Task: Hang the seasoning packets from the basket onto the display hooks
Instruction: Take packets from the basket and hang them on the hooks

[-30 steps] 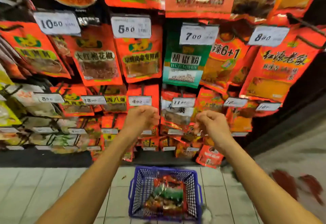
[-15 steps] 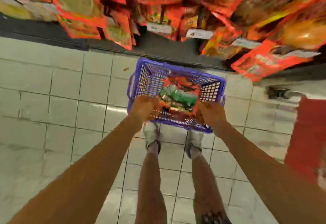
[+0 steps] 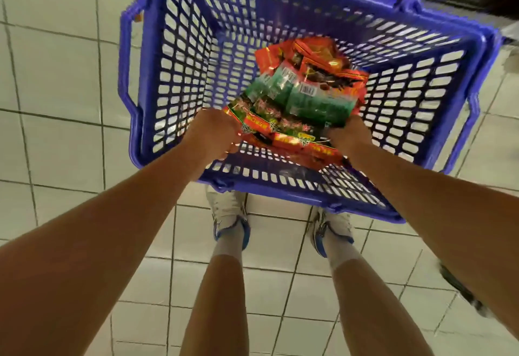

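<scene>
i am reaching both hands into the blue basket (image 3: 174, 55); my left hand (image 3: 210, 134) and right hand (image 3: 348, 134) are gripping the packets (image 3: 295, 103) with curled fingers.

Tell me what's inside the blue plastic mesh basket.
The blue plastic mesh basket holds a pile of red and green seasoning packets. The left hand and right hand reach into it. Packets lower in the pile are covered.
</scene>
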{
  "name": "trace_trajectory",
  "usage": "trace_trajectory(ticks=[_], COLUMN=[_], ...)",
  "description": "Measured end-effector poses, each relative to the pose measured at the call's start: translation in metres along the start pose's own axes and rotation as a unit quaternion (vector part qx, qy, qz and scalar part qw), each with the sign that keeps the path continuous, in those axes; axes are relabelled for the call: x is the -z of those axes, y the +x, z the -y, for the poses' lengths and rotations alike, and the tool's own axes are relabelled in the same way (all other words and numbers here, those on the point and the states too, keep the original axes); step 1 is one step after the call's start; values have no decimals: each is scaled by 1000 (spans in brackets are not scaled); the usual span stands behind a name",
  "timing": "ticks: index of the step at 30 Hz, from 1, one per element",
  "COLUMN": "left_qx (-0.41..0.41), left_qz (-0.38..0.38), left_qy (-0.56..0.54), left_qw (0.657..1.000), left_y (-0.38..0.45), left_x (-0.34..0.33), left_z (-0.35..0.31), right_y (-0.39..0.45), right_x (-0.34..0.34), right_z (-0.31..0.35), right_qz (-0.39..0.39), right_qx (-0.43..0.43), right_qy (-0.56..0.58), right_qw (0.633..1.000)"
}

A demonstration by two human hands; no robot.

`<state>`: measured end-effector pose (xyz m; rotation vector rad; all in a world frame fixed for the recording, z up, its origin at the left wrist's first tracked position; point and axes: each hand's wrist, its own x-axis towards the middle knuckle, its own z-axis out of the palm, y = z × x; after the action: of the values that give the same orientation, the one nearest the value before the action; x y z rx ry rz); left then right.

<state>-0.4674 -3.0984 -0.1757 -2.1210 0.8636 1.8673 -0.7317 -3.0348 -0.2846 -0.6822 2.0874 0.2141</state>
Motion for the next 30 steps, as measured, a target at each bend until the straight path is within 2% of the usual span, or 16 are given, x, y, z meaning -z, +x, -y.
trace_trajectory(ticks=[2, 5, 7, 9, 11, 13, 15, 16, 20, 22, 23, 25, 26, 27, 28, 30], left_qx=[-1, -11, -23, -48, -78, -105, -143, -171, -358, -384, -369, -300, -262, -239, -232, -230], left_qz=[-1, -5, 0, -10, -43, -77, -91, -89, -57, -50, -66, -113, -128, -126, -120, -123], left_qy=[26, 38, 65, 105, 162, 211, 236, 254, 330, 227, 187, 156, 137, 106, 80, 70], left_qw=[1000, 999, 998, 993, 983, 969, 957, 948, 871, 894, 908, 934, 947, 957, 962, 963], left_y=[16, 23, 23, 24, 25, 23, 21, 18, 8, 3, 1, 2, 5, 9, 14, 21], left_x=[-6, -14, -14, -13, -11, -7, -1, 1, 9, 9, 11, 17, 20, 23, 26, 29], left_z=[10, 17, 20, 22, 22, 25, 30, 31, 29, 29, 28, 25, 24, 24, 24, 23], right_y=[22, 36, 32, 18, -3, -29, -50, -57, -80, -83, -78, -60, -48, -37, -25, -4], right_x=[-14, -27, -25, -19, -11, 3, 17, 23, 33, 33, 32, 26, 22, 16, 8, -9], right_z=[0, -3, -4, -4, 3, 13, 23, 27, 44, 53, 55, 54, 49, 43, 38, 30], right_qz=[-9, -62, -99, -107, -34, 95, 207, 246, 349, 377, 362, 239, 141, 47, -9, -28], right_qx=[-65, -108, -79, -41, -38, -69, -105, -119, -141, -145, -129, -35, 44, 141, 235, 391], right_qy=[93, 86, 68, 126, 284, 461, 536, 528, 429, 412, 399, 281, 149, -20, -182, -395], right_qw=[993, 988, 990, 985, 957, 880, 811, 804, 821, 817, 832, 929, 978, 989, 955, 831])
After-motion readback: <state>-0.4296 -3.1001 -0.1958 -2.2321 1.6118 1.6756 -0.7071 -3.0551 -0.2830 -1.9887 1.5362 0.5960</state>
